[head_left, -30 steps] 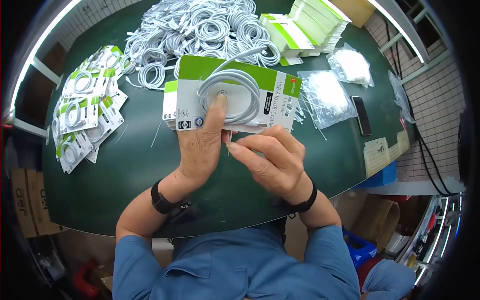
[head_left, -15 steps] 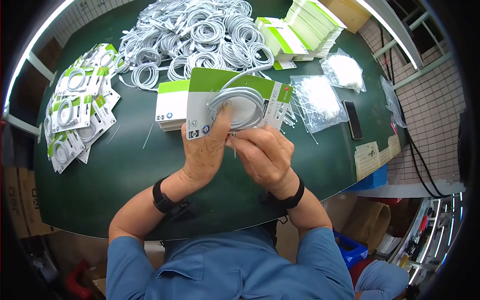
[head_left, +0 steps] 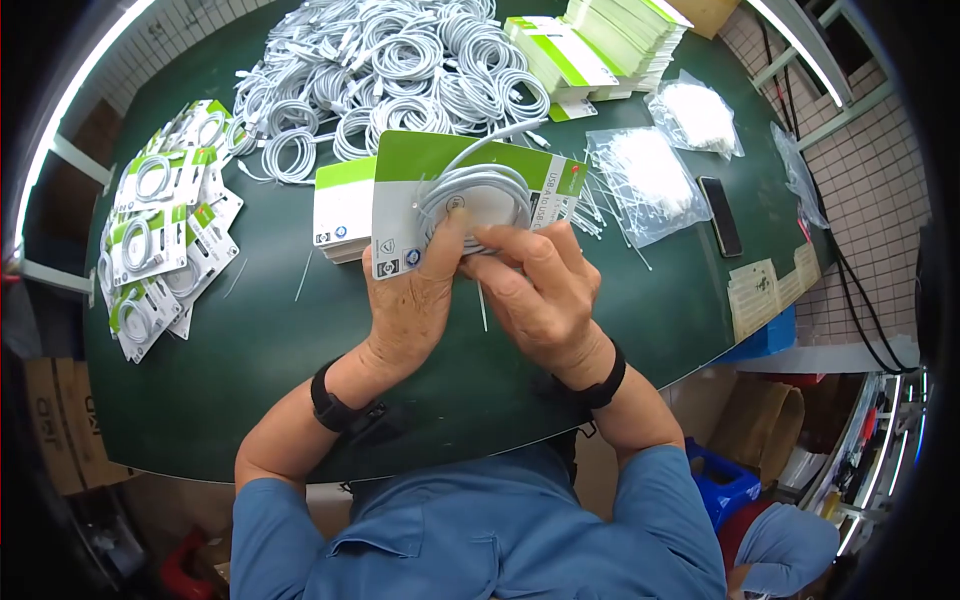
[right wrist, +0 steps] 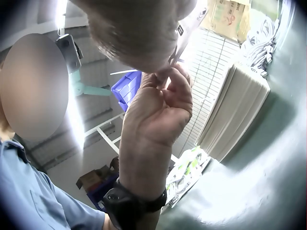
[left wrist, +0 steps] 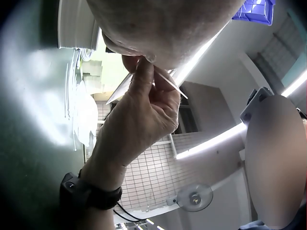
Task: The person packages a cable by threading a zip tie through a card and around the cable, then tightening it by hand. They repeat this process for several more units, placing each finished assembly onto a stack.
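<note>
My left hand [head_left: 410, 300] grips a green-and-white USB cable card [head_left: 397, 215] from below, its thumb lying across the coiled grey-white cable [head_left: 488, 178] on the card's front. At the card's lower edge my right hand [head_left: 545, 290] has its fingertips against the coil, close beside the left thumb. A thin white cable tie [head_left: 484, 310] hangs down from between its pinching fingers. In the left wrist view the tail of the cable tie [left wrist: 172, 85] sticks out by the right fingertips. Behind the card, the left fingers are mostly hidden in the head view.
A large heap of coiled cables [head_left: 390, 60] lies at the back. Carded cables [head_left: 150, 235] are piled at left. Blank cards stand in a near stack [head_left: 340, 205] and a back-right stack [head_left: 620, 65]. Bags of cable ties [head_left: 645, 185] and a phone [head_left: 720, 217] lie at right.
The right hand has moved up, its index finger now on the front of the coil. More of the cable tie hangs below it. The card has turned slightly, still in the left hand.
</note>
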Motion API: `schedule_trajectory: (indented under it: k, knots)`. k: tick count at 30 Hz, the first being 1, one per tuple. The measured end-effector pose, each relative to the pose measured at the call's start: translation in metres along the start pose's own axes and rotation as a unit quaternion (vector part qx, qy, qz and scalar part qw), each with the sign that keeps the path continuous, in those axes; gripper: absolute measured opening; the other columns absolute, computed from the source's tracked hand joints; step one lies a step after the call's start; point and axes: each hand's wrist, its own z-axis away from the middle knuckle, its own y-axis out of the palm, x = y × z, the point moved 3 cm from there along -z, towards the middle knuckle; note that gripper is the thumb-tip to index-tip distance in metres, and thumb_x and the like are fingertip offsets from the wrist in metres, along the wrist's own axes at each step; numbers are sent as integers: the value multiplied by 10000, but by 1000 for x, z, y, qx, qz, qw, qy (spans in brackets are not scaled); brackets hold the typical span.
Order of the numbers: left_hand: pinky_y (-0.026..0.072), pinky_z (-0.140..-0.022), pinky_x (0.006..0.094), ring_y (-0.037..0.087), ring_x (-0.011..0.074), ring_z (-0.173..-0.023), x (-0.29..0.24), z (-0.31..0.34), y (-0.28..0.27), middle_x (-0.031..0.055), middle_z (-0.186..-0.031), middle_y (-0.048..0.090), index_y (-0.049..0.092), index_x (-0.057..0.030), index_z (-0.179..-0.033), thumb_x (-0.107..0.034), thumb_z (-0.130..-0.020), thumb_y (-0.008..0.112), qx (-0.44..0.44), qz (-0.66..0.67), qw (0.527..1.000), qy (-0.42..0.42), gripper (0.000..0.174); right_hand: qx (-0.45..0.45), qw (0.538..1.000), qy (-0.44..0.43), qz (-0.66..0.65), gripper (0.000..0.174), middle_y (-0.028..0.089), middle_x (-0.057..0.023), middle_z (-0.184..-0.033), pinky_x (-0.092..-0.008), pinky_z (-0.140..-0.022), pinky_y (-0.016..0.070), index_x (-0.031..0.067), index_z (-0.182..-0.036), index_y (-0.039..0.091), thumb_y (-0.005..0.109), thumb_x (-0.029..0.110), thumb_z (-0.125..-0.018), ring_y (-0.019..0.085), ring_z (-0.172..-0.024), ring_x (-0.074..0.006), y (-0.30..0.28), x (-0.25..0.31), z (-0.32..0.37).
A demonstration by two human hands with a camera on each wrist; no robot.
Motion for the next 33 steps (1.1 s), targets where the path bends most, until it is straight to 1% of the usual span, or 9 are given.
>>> schedule_trajectory:
  k: [2, 7, 8, 9, 10, 14, 19, 26, 33]
  knots:
    - [407, -937, 459, 606, 314, -1190, 0, 2, -3, 94, -1336, 658, 625, -176, -1426, -91, -894, 700, -23, -50, 997, 55, 543, 5, 1000, 4, 4, 323, 744, -60, -1047, -311, -562, 522, 76, -951, 760, 897, 4, -668, 624, -729, -198, 0, -1, -1]
    - [475, -927, 449, 657, 284, -1129, -13, -10, -18, 96, -1252, 694, 659, -158, -1384, -77, -940, 699, -7, -81, 994, 76, 453, 13, 999, 3, -36, 306, 761, -85, -1025, -310, -547, 514, 54, -960, 764, 887, 2, -685, 617, -658, -195, -1, -2, 0]
    - [501, -905, 427, 674, 263, -1089, -15, -15, -20, 90, -1217, 705, 668, -135, -1362, -76, -959, 698, -7, 113, 993, -28, 409, 15, 999, 0, -41, 303, 763, -92, -1022, -308, -548, 517, 48, -964, 764, 884, 0, -689, 626, -648, -196, -2, -2, 0]
    - [527, -883, 405, 691, 241, -1049, -17, -19, -19, 85, -1181, 716, 677, -112, -1340, -74, -977, 698, -6, 301, 944, -133, 366, 16, 999, -3, -46, 300, 766, -98, -1018, -306, -549, 521, 42, -967, 764, 880, -2, -693, 635, -637, -197, -2, -2, 0]
    - [553, -862, 384, 708, 220, -1009, -17, -20, -15, 79, -1145, 726, 686, -89, -1318, -72, -996, 697, -6, 473, 850, -233, 323, 14, 999, 1, -47, 300, 766, -98, -1018, -306, -549, 521, 42, -967, 764, 880, -2, -693, 635, -637, -197, -2, -3, 1]
    - [582, -791, 313, 714, 160, -918, -22, -25, -17, 66, -1078, 737, 685, -7, -1272, -92, -1020, 708, -21, 431, 887, -166, 267, -5, 998, 6, -60, 279, 769, -110, -1023, -301, -558, 532, 32, -964, 761, 864, -18, -710, 684, -661, -199, -1, -5, 2]
    - [579, -806, 310, 704, 143, -930, -17, -21, -18, 73, -1113, 735, 686, 39, -1235, -74, -1000, 729, 29, 378, 910, -169, 265, 3, 999, 15, -50, 273, 765, -110, -1017, -304, -557, 542, 27, -968, 765, 847, -28, -714, 711, -687, -194, -2, -4, 4]
    - [576, -800, 293, 699, 145, -944, -25, -23, -16, 79, -1090, 733, 671, 29, -1261, -86, -1017, 716, -13, 487, 847, -212, 274, 7, 998, 43, -50, 284, 746, -92, -995, -306, -556, 553, 23, -976, 776, 843, -20, -703, 717, -708, -176, -4, 6, 8]
    - [590, -784, 291, 712, 160, -953, -16, -21, -19, 110, -1145, 717, 622, 26, -1315, -116, -1032, 709, 12, 502, 823, -267, 328, -8, 996, 24, -84, 304, 727, -93, -1006, -299, -579, 569, 9, -987, 780, 850, -9, -691, 715, -715, -185, -8, 12, 6]
